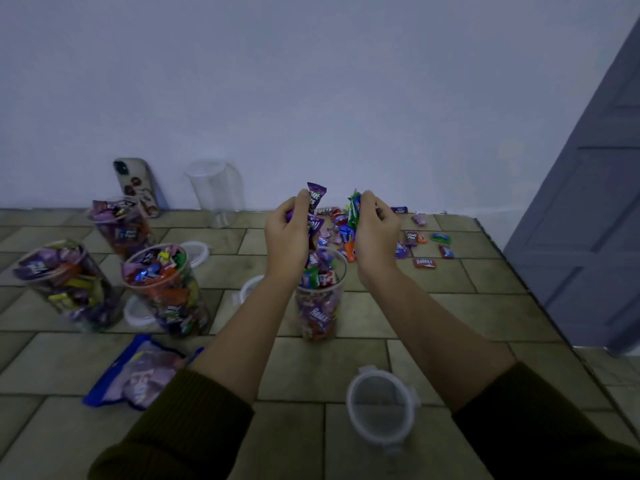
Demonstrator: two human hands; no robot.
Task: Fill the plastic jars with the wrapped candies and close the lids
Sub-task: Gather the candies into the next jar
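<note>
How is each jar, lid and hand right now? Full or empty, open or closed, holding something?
Left hand: grips purple candies.
Right hand: grips green candies.
Middle jar: open, nearly full.
Far-left jar: open, full.
Back-left jar: open, full.
Inner-left jar: open, full.
Farthest jar: open, empty.
Nearest lid: off, lying on the floor.
Phone: leaning against the wall.

Both hands raised over open candy jar (320,296): left hand (286,237) grips purple wrapped candies (314,202), right hand (375,233) grips green/blue ones (354,211), w/ loose candies (424,249) on tiled floor (346,368) behind.
</note>
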